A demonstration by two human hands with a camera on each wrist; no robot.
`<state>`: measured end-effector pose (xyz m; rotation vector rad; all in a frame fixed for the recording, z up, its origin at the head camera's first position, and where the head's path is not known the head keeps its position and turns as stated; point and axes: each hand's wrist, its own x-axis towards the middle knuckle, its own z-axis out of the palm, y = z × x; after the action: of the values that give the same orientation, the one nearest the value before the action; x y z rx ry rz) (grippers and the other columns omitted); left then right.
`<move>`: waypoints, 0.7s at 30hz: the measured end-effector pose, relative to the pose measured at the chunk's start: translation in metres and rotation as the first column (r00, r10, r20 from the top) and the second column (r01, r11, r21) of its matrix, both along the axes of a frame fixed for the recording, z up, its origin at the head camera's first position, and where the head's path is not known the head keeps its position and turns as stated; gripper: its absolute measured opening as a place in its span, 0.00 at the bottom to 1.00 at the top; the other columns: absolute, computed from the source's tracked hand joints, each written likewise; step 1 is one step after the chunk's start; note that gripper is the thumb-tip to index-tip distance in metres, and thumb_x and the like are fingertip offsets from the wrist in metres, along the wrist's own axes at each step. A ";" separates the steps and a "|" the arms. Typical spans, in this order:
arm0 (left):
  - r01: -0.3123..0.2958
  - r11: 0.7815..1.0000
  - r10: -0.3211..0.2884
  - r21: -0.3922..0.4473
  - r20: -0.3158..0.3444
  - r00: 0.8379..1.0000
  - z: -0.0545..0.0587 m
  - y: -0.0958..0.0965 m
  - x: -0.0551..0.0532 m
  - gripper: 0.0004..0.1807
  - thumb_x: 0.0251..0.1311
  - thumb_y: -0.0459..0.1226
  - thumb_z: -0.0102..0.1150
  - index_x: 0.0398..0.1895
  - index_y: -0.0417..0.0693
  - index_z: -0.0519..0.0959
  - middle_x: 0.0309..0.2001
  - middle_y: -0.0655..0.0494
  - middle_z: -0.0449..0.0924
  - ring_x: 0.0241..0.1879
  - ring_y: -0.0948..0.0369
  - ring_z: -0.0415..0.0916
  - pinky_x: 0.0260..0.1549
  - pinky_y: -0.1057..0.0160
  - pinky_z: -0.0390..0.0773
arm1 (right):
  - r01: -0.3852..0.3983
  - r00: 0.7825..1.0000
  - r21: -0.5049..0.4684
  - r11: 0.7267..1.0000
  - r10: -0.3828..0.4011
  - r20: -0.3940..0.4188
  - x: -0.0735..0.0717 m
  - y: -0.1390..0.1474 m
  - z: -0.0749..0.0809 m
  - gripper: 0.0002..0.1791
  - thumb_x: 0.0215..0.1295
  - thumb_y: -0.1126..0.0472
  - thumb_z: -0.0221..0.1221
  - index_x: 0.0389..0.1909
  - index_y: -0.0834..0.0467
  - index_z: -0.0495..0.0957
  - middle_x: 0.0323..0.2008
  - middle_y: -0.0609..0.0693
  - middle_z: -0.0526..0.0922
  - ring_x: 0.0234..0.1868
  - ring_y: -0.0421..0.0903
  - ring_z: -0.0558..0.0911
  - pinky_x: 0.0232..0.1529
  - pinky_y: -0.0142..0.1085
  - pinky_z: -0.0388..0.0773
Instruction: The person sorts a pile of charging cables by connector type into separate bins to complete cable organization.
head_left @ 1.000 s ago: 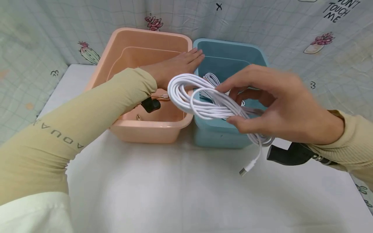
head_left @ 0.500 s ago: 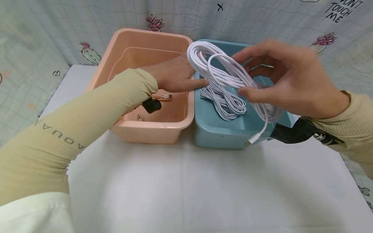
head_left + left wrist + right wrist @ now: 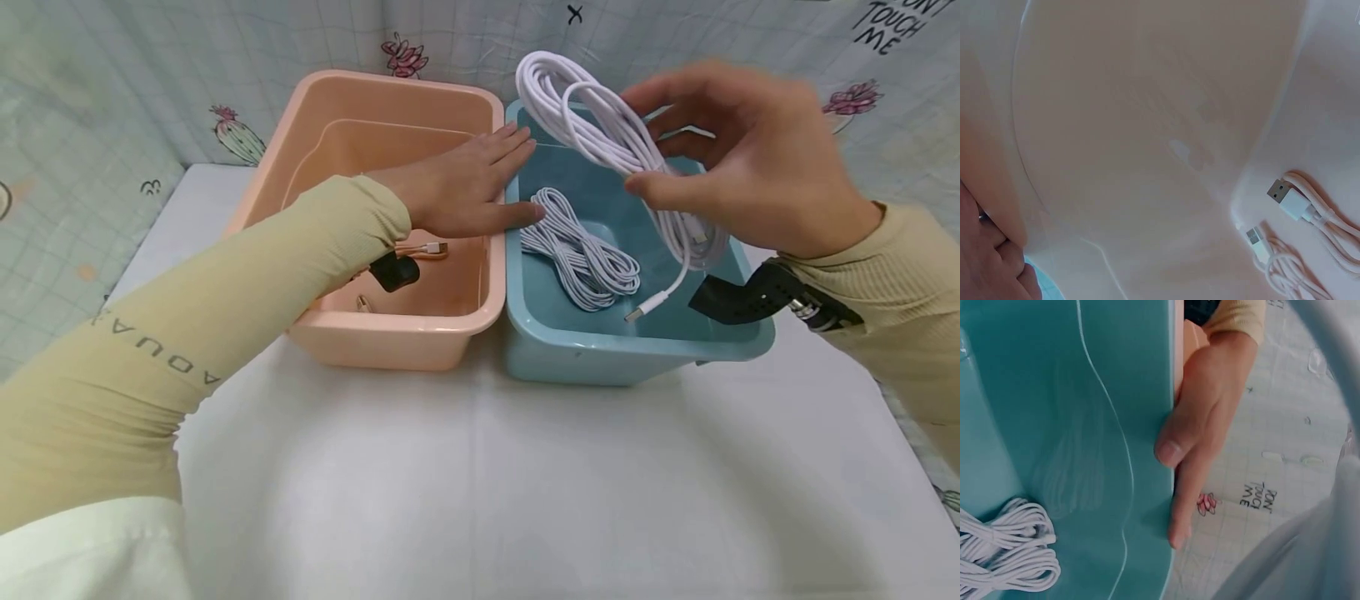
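In the head view my right hand (image 3: 750,158) pinches a coiled white USB cable (image 3: 592,117) between thumb and fingers, above the blue bin (image 3: 577,364). One plug (image 3: 647,307) dangles from the coil. My left hand (image 3: 465,187) rests across the touching rims of the orange bin (image 3: 382,346) and the blue bin, fingers straight. Another bundled white cable (image 3: 588,258) lies on the blue bin's floor beneath the held coil. In the left wrist view, two light-coloured USB cables (image 3: 1294,203) lie inside the orange bin.
Both bins stand side by side on a white-covered table (image 3: 450,483). Behind them hangs a printed curtain (image 3: 465,42) with cactus drawings. A black wrist mount (image 3: 750,296) on my right wrist hangs near the blue bin's right side.
My right hand has lifted the coiled cable and carried it up and to the right, from the gap between the bins to above the blue bin. My left thumb has come into view; the hand stays put.
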<state>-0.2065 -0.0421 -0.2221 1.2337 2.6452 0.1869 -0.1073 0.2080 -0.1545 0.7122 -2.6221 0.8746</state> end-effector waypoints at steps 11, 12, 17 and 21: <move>-0.011 1.000 0.011 0.025 0.009 1.000 -0.001 -0.002 0.000 0.50 0.66 0.67 0.32 0.79 0.47 0.33 0.80 0.52 0.27 0.80 0.54 0.24 0.80 0.53 0.34 | 0.021 1.000 -0.057 0.998 -0.021 0.012 -0.022 -0.002 -0.010 0.33 0.51 0.73 0.68 0.60 0.53 0.77 0.55 0.46 0.81 0.48 0.31 0.82 0.55 0.24 0.79; -0.013 1.000 0.013 0.026 0.010 1.000 -0.001 -0.002 0.000 0.50 0.65 0.67 0.32 0.79 0.47 0.33 0.80 0.52 0.27 0.80 0.54 0.24 0.80 0.53 0.34 | 0.025 1.000 -0.057 0.998 -0.024 0.012 -0.024 -0.001 -0.011 0.33 0.51 0.73 0.68 0.60 0.52 0.77 0.56 0.47 0.81 0.48 0.31 0.82 0.55 0.24 0.79; -0.015 1.000 0.015 0.006 -0.001 1.000 -0.001 -0.001 0.000 0.50 0.66 0.67 0.31 0.78 0.47 0.33 0.80 0.53 0.26 0.80 0.55 0.24 0.80 0.54 0.34 | 0.060 0.998 -0.054 0.997 -0.059 0.019 -0.033 0.001 -0.016 0.32 0.53 0.71 0.69 0.61 0.50 0.76 0.57 0.49 0.81 0.47 0.30 0.81 0.58 0.28 0.78; -0.014 1.000 0.014 -0.008 -0.012 1.000 -0.002 -0.001 -0.001 0.49 0.66 0.66 0.30 0.78 0.46 0.33 0.80 0.52 0.26 0.80 0.54 0.24 0.80 0.53 0.34 | 0.096 0.995 -0.044 0.994 -0.095 0.028 -0.040 0.004 -0.020 0.31 0.54 0.67 0.69 0.61 0.49 0.76 0.58 0.49 0.81 0.47 0.29 0.80 0.60 0.30 0.77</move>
<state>-0.2073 -0.0432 -0.2242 1.2183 2.6624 0.1716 -0.1469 0.2122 -0.1745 0.5628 -2.6260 0.9180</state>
